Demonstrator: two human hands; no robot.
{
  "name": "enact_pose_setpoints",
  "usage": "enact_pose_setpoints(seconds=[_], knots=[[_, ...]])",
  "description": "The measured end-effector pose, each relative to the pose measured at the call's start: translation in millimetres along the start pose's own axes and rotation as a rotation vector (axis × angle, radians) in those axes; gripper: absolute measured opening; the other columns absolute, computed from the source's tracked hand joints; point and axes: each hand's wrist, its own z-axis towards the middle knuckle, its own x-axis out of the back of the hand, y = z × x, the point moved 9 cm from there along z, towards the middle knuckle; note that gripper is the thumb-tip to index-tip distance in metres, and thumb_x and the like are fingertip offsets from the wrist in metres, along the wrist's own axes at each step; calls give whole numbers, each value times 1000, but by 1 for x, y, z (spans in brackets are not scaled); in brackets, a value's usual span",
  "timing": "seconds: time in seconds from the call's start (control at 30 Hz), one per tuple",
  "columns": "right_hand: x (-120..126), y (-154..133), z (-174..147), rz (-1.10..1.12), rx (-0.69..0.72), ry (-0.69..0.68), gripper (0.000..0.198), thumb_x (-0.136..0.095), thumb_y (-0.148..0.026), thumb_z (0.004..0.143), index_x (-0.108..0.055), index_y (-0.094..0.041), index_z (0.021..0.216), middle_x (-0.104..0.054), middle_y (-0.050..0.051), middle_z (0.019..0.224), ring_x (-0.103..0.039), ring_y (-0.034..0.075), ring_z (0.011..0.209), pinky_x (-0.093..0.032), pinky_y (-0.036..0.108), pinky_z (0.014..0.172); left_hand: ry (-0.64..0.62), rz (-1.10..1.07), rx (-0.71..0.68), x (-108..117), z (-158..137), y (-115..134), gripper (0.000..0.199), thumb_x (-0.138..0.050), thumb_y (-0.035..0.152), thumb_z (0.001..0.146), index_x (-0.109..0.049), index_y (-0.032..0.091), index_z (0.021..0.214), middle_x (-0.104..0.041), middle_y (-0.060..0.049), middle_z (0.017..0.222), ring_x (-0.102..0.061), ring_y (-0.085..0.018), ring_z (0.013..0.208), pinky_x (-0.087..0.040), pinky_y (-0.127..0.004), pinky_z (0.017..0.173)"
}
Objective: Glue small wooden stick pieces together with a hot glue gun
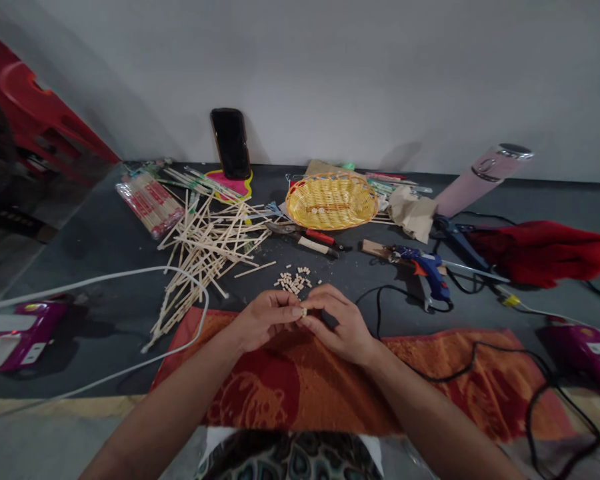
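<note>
small wooden workpiece (304, 312), pinched by fingertips of the left hand (266, 321) and right hand (341, 327), seems mid-alignment, the next move calling for steady, light pressure.

Tiny pale wooden piece (305, 312); pinched between fingers (323, 303).

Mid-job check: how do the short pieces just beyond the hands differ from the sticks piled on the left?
The short pieces are stubby bits, while the sticks are long and slender. The short pieces form a small, loose cluster; the sticks criss-cross in a far wider heap. The short pieces lie close to the hands, whereas most sticks lie farther left. Both are pale and lie on the dark tabletop.
</note>
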Motion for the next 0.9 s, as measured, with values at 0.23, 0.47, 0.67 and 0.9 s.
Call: enact_pose_setpoints(seconds=[0.23,0.47,0.67,0.9], knots=[[-2,3,-1,12,-17,-11,19,-60,-21,85,-61,-22,104,-60,7,96,-57,18,91,-50,34,80,-1,7,-8,0,1,0,21,-77,26,67,-62,11,69,-60,0,62,-53,-7,55,-37,-18,56],[0,4,0,56,-43,-18,28,-63,-25,85,-58,-23,113,-57,8,103,-57,16,80,-53,31,71,-15,-24,-42,0,1,5,17,-75,24,69,-65,10,72,-62,-2,66,-54,-7,57,-40,-18,57],[10,11,-2,44,-102,75,17,-47,-24,93,-59,-21,105,-60,8,95,-57,19,92,-48,36,83,-49,5,-49,-1,0,7,20,-73,27,70,-66,9,74,-63,-5,67,-53,-8,56,-40,-19,56],[27,24,-4,69,-184,227,26,-42,-31,96,-51,-20,74,-54,3,76,-51,14,71,-44,28,66,-63,-20,-107,-2,-2,15,18,-71,26,70,-65,9,72,-60,-5,64,-51,-9,56,-39,-21,55]])
